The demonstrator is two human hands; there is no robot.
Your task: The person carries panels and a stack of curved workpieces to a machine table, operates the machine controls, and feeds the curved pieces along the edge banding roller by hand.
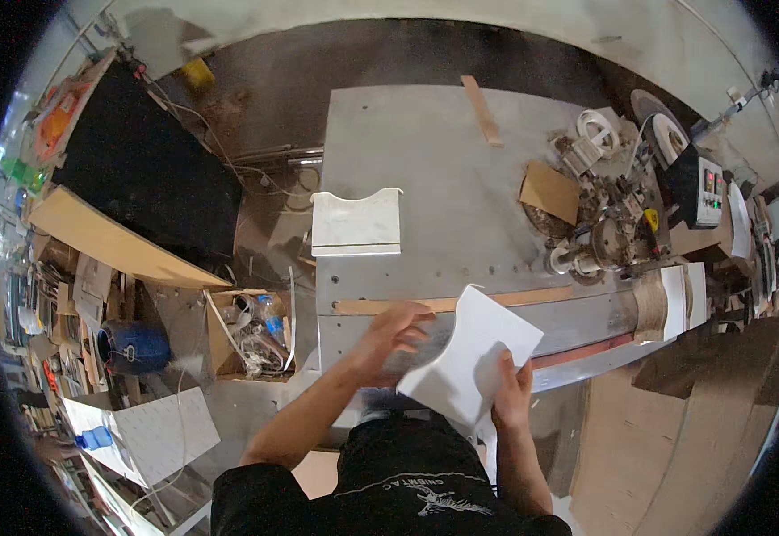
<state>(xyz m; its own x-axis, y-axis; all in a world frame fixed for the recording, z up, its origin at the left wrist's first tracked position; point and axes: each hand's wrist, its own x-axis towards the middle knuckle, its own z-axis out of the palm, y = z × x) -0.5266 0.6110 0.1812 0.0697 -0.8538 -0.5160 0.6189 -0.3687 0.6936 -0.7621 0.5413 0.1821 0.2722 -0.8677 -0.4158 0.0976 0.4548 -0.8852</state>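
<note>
In my right hand (513,389) is a white board (474,353) with one edge cut in a curve. The thumb lies on its face, and the other fingers are mostly hidden behind it. The board is tilted over the front edge of the grey table. Just left of its curved edge, my left hand (394,339) has its fingers apart and holds nothing. Farther off at the table's left side lies a white piece (356,223) with a curved notch in its far edge.
A machine head (608,237) with a tape reel (662,134) and a control box (707,192) stands at the right. Curved boards (662,304) are stacked at the table's right end. A wood strip (515,299) runs along the tabletop. A scrap-filled carton (251,335) sits at left.
</note>
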